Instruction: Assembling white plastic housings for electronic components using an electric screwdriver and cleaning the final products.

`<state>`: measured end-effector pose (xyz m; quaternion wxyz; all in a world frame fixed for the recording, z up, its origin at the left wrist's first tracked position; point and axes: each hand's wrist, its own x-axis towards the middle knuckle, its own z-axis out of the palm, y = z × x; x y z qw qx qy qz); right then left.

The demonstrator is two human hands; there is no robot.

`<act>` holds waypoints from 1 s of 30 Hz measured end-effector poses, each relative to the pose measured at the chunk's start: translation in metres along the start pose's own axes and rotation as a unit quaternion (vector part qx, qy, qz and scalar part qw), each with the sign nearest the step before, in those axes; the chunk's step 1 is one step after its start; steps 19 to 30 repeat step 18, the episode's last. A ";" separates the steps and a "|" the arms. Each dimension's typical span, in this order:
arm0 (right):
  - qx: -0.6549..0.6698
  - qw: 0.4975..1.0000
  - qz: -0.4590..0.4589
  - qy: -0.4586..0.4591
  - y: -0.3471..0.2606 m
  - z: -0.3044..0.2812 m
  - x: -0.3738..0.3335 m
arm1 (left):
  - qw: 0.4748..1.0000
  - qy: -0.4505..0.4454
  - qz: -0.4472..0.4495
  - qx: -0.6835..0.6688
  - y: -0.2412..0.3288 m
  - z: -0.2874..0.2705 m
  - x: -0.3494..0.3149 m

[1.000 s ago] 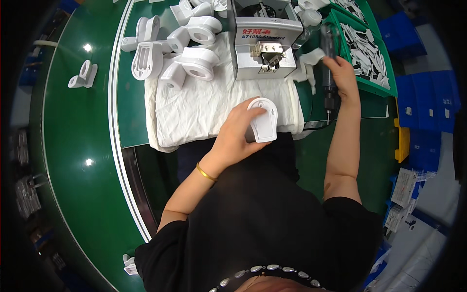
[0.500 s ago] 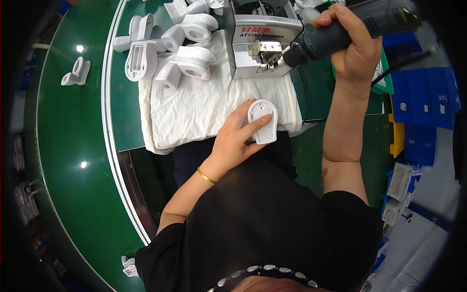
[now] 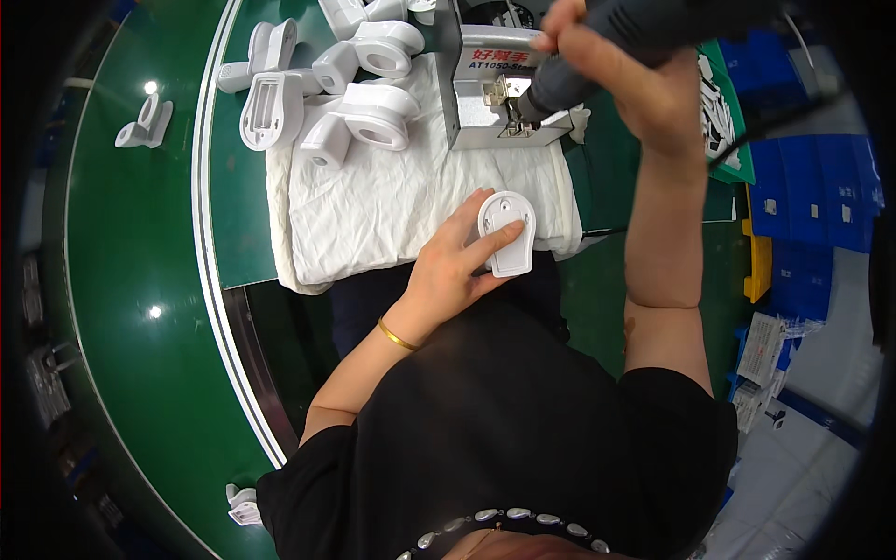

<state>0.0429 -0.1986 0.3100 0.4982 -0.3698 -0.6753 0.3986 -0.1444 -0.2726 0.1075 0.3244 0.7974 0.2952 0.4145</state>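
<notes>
My left hand is closed round a small white plastic housing, rounded at its far end, with its recessed side up and my thumb pressed inside. It is held just in front of the near edge of a white cloth. Up at the right, my right hand grips a black electric screwdriver, slanting down to the left. Its tip is at the metal outlet of a grey box-shaped screw feeder. The exact contact at the tip is hidden.
Several white plastic parts lie grouped on the cloth's far left and the green table. A green bin of small parts stands right, near blue bins. A black cable trails beside my right wrist. Another white part lies far left.
My right hand has brought the screwdriver left and slightly down, so its tip now meets the feeder's outlet. The left hand keeps the white housing in nearly the same place.
</notes>
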 end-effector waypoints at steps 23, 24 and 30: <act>-0.113 0.987 -0.086 0.072 0.011 0.036 -0.072 | 1.000 0.009 -0.002 -0.007 0.004 -0.003 -0.004; -0.113 0.987 -0.086 0.072 0.011 0.036 -0.072 | 1.000 0.009 -0.002 -0.007 0.004 -0.003 -0.004; -0.113 0.987 -0.086 0.072 0.011 0.036 -0.072 | 1.000 0.009 -0.002 -0.007 0.004 -0.003 -0.004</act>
